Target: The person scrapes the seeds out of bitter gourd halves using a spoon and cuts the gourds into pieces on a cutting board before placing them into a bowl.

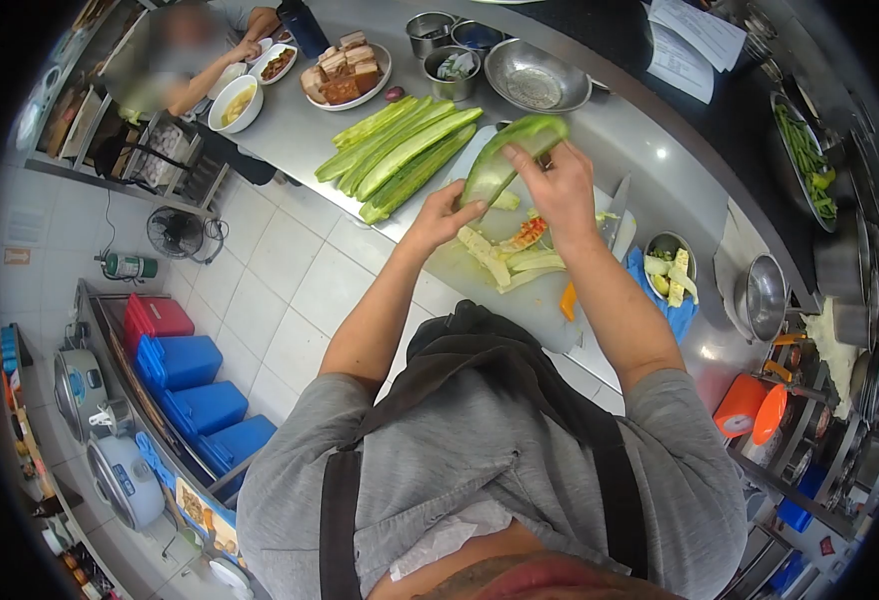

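Observation:
A hollowed half of a green bitter melon (500, 172) is held tilted above the cutting board, its inner side showing. My left hand (442, 217) grips its lower end with thumb and fingers. Closed on its upper part is my right hand (557, 190). Beneath, pale pulp strips (530, 262) and red seed pulp (528, 235) lie on the white cutting board (450, 268). To the right a knife (615, 212) rests on the board, and an orange handle (568, 300) shows near its front edge. Several green bitter melon halves (400, 150) are lined up at the left.
A scrap bowl (672, 262) stands on a blue cloth (675, 310) at the right. Behind are a metal pan (538, 78), small metal pots (452, 72) and a plate of pork blocks (348, 75). Another person (200, 65) works at the counter's far left.

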Available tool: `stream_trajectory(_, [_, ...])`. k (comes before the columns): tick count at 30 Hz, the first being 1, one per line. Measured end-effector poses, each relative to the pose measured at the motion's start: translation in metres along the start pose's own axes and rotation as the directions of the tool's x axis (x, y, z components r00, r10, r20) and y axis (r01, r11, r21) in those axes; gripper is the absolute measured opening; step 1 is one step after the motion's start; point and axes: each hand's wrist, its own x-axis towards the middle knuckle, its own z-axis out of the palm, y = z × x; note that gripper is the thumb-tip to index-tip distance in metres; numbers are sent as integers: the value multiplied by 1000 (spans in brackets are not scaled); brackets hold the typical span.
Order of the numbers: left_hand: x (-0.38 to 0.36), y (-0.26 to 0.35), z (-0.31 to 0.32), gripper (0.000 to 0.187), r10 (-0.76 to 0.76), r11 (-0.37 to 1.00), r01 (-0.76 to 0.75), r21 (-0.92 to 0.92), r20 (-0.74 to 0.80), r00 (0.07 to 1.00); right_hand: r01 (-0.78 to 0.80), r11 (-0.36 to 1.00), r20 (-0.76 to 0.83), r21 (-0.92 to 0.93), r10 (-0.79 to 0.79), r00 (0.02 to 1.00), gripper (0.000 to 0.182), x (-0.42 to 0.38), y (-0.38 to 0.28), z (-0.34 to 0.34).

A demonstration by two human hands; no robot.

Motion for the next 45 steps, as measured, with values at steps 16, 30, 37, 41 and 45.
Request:
stream_trajectory(16, [-32,-9,-11,73,-399,906,414,-84,150,904,63,726,452,-685,356,818,20,-7,141,75])
stream_trajectory(30, [-13,8,-13,69,-365,931,365,-30,-14,931,146,902,672,-405,186,717,21,-27,97,88])
stream_trajectory(37, [-19,-15,3,54,-569,687,174,-705,-373,733,85,859,614,-506,289,735,16,-32,106,115])
stream_trajectory(41, [-4,-23,3,62,-545,727,156,-669,-424,724,52,878,639,-475,304,707,10,-39,90,118])
stream_trajectory(45, [7,-14,2,65,-574,671,154,-725,-377,727,57,913,635,-404,235,736,11,-47,93,108])
